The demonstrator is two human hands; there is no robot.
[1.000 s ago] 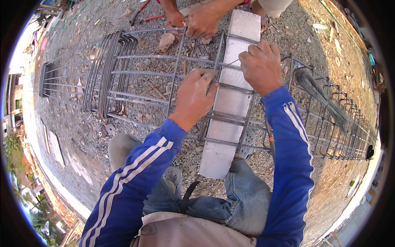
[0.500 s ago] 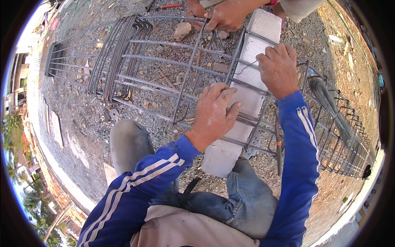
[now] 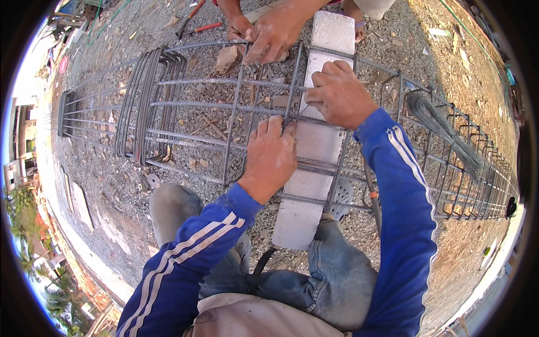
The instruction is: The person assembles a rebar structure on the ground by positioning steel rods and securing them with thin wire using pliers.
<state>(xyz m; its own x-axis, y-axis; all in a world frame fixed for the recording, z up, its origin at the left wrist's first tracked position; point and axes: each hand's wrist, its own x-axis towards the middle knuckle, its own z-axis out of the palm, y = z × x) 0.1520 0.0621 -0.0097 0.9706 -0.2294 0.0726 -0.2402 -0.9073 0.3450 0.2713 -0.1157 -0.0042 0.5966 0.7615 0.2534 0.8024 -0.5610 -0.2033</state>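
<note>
A rebar cage of long ribbed bars and square stirrups lies across a pale rectangular block. My left hand is closed, its fingertips at a crossing of a stirrup and a long bar. What those fingers pinch is hidden. Over the block, my right hand is also closed, thumb and fingers pressed together near the same crossing. The thin tie wire at its fingertips is barely visible now. At the far side, another person's hands work at the corner of the neighbouring stirrup.
Bunched stirrups hang on the bars at left. A bundle of tie wire rests on the cage at right. A tool with an orange band leans beside my right forearm. Red-handled tools and stones lie on the gravel.
The whole view has shifted, so the cage and block appear farther left. My right hand has come closer to my left at the crossing. My left fingers have drawn in against the stirrup.
</note>
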